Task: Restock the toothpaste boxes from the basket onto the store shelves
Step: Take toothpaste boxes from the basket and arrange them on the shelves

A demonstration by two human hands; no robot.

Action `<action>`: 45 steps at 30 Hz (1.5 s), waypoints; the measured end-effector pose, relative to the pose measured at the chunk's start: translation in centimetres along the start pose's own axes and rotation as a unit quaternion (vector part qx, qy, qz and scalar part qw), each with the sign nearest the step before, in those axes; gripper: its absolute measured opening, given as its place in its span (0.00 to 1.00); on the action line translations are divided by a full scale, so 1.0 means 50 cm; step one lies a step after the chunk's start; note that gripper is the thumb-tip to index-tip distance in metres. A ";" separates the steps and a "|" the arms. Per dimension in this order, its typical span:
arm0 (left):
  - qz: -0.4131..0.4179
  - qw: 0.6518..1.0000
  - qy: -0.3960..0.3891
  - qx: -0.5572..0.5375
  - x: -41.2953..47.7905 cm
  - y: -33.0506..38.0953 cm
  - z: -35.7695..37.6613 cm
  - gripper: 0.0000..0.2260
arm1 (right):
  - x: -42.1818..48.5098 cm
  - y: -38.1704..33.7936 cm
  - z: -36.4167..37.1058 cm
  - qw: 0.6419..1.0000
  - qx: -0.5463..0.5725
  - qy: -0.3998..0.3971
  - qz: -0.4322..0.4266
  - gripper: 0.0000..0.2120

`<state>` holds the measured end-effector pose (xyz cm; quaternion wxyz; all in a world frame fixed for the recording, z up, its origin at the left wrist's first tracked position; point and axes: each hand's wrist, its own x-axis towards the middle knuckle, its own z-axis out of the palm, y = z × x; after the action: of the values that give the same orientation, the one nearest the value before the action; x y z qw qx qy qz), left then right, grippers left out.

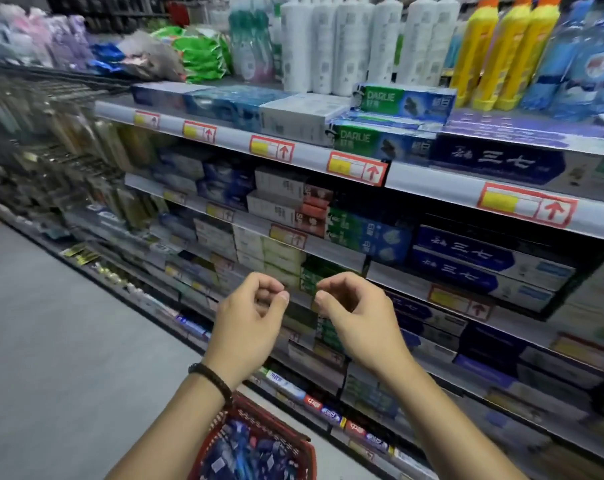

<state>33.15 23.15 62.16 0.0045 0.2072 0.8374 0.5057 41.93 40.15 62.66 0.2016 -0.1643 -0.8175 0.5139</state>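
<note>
**Empty grips over a full basket**

Closest in, below the left wrist with its dark bracelet (212,377), sits the red basket (276,421). It is packed with toothpaste boxes (252,453), mostly blue, lying jumbled rather than stacked.

The left grip (248,317) and right grip (356,317) are raised side by side, close but not touching. The fingers of each are curled in toward the thumb and hold nothing.

The boxes look like thin card cartons, so they are probably light, fairly stiff along their length and easy to dent at the corners. The print may be a little slick. I would take one across its long flat faces near the middle, thumb on one side and fingers on the other, rather than by the end flaps.

Just beyond the grips run the shelves (432,183), tier on tier of cartons laid lengthwise, with green cartons (314,271) straight ahead of the fingertips. The rows look tight, so slotting one in would need a level, end-on slide. Well above the grips stand bottles (345,39). The grey floor (68,341) lies to the left of the left grip.
</note>
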 end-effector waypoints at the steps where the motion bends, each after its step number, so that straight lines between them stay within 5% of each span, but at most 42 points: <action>1: -0.004 1.000 0.009 0.005 -0.001 -0.007 0.001 0.02 | 0.008 0.008 0.009 1.000 0.006 -0.011 -0.003 0.01; 27: -0.202 0.979 0.030 0.003 -0.066 -0.405 -0.075 0.02 | -0.040 0.210 0.381 0.978 0.040 -0.155 0.131 0.02; 45: -0.302 0.953 0.032 -0.004 -0.230 -0.784 0.077 0.04 | -0.132 0.589 0.596 0.950 0.060 -0.200 0.232 0.01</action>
<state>31.09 6.57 24.70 0.1315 -0.0719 0.8584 0.4905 34.58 26.24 23.25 -0.0812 -0.2305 -0.7484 0.6166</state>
